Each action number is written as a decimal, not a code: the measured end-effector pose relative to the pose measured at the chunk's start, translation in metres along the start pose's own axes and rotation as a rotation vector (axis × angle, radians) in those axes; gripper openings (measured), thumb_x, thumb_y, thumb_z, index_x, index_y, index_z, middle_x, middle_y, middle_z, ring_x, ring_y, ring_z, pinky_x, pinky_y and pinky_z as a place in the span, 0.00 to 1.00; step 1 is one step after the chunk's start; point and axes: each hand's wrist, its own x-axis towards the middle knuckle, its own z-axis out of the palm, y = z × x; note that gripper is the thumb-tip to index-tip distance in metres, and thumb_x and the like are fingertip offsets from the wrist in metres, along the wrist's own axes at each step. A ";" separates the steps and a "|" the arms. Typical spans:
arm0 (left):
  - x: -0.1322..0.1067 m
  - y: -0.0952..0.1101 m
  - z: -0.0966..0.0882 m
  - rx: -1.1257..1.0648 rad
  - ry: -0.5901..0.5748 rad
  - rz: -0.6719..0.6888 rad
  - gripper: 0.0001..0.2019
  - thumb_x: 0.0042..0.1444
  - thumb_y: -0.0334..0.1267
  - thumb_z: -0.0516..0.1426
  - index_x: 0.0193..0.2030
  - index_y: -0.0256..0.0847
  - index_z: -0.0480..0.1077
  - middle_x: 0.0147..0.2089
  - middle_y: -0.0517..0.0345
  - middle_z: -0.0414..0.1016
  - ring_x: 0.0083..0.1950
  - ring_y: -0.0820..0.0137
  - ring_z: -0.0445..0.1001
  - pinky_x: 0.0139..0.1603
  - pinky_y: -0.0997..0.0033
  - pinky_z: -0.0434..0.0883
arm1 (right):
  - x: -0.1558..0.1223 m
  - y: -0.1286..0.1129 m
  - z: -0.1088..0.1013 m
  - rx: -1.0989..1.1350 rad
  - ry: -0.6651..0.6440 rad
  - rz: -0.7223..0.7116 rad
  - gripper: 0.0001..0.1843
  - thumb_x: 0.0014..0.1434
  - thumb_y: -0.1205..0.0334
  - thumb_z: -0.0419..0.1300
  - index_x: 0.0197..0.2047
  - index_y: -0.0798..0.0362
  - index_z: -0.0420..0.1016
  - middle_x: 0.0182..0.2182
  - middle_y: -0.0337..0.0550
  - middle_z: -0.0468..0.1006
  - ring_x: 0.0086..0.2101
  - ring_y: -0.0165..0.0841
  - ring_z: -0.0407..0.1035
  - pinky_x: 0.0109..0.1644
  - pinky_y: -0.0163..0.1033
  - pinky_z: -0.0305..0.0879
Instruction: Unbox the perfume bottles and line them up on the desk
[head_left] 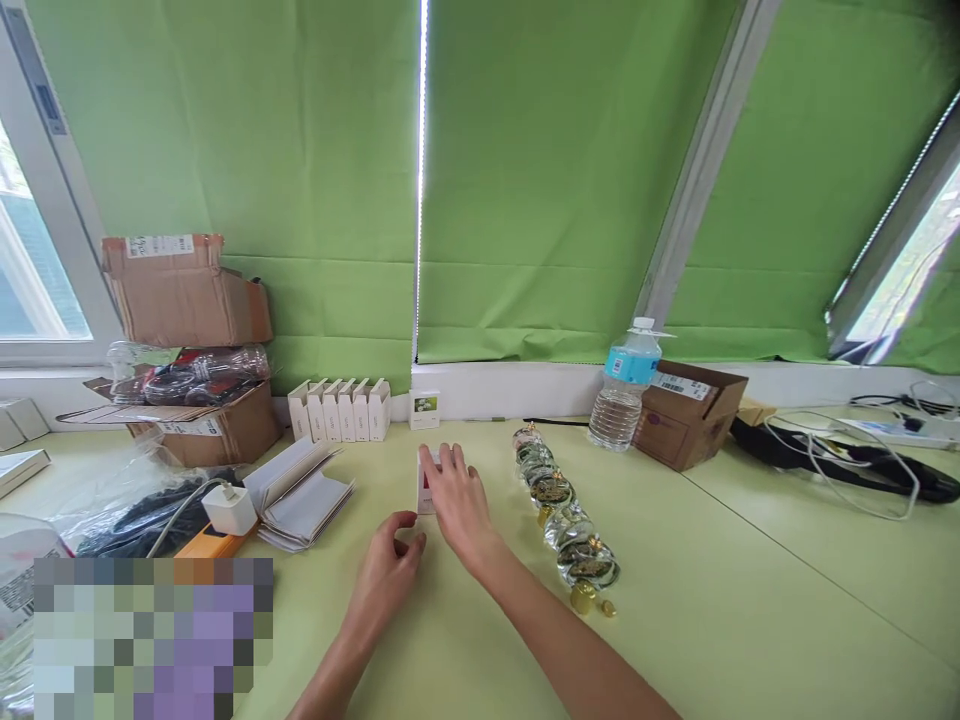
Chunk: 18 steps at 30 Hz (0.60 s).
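My right hand (457, 500) lies over a small white box with a red mark (425, 492) on the pale green table (712, 600), its fingers curved over the top of it. My left hand (390, 570) rests just in front of that box with its fingers curled in; what it holds, if anything, is hidden. A row of small white boxes (341, 410) stands upright at the back by the wall, with one separate white box (424, 409) to their right. A stack of flat folded white cartons (300, 493) lies to the left of my hands.
A line of wrapped gold-trimmed round items (562, 520) runs diagonally right of my hands. Behind them stand a water bottle (626, 385) and a cardboard box (694, 415). Cardboard boxes (187, 300), a white charger (231, 510) and plastic bags crowd the left; black and white cables (847, 460) lie at right.
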 end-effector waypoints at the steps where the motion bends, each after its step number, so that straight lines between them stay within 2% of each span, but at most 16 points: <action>1: 0.000 -0.001 0.000 0.001 -0.001 -0.002 0.26 0.50 0.53 0.56 0.50 0.36 0.69 0.28 0.58 0.73 0.24 0.71 0.67 0.27 0.72 0.61 | 0.005 0.002 0.007 0.002 0.008 0.025 0.49 0.44 0.78 0.62 0.67 0.50 0.48 0.57 0.58 0.61 0.59 0.51 0.52 0.50 0.50 0.66; 4: 0.001 -0.003 0.000 0.005 -0.011 -0.010 0.25 0.51 0.54 0.56 0.49 0.36 0.70 0.26 0.60 0.71 0.25 0.71 0.67 0.27 0.72 0.61 | 0.024 0.009 0.028 0.008 0.071 0.118 0.43 0.50 0.79 0.58 0.66 0.48 0.50 0.57 0.56 0.62 0.59 0.49 0.52 0.52 0.50 0.64; 6: 0.002 -0.004 -0.001 0.009 -0.024 -0.013 0.24 0.52 0.54 0.55 0.48 0.37 0.70 0.26 0.60 0.70 0.25 0.71 0.67 0.28 0.72 0.61 | 0.037 0.014 0.041 0.009 0.101 0.163 0.35 0.57 0.78 0.51 0.66 0.50 0.52 0.57 0.58 0.63 0.59 0.48 0.52 0.51 0.50 0.65; 8: 0.004 -0.005 -0.001 0.016 -0.034 -0.013 0.22 0.53 0.52 0.54 0.46 0.37 0.70 0.26 0.60 0.70 0.26 0.71 0.67 0.28 0.72 0.61 | 0.049 0.021 0.051 0.011 0.123 0.192 0.32 0.59 0.78 0.47 0.66 0.50 0.53 0.57 0.59 0.63 0.60 0.48 0.51 0.50 0.49 0.65; 14: 0.006 -0.006 0.000 0.052 -0.042 -0.014 0.19 0.54 0.49 0.54 0.44 0.37 0.71 0.25 0.60 0.68 0.27 0.70 0.67 0.28 0.73 0.60 | 0.075 0.044 0.078 0.031 0.198 0.291 0.32 0.60 0.79 0.44 0.66 0.49 0.54 0.64 0.60 0.54 0.65 0.49 0.41 0.59 0.54 0.56; 18: 0.007 -0.004 0.001 0.072 -0.043 -0.032 0.17 0.56 0.48 0.52 0.44 0.37 0.70 0.28 0.58 0.71 0.27 0.70 0.67 0.28 0.73 0.59 | 0.093 0.054 0.099 0.053 0.229 0.350 0.32 0.61 0.78 0.44 0.66 0.49 0.55 0.64 0.63 0.54 0.66 0.53 0.38 0.58 0.59 0.53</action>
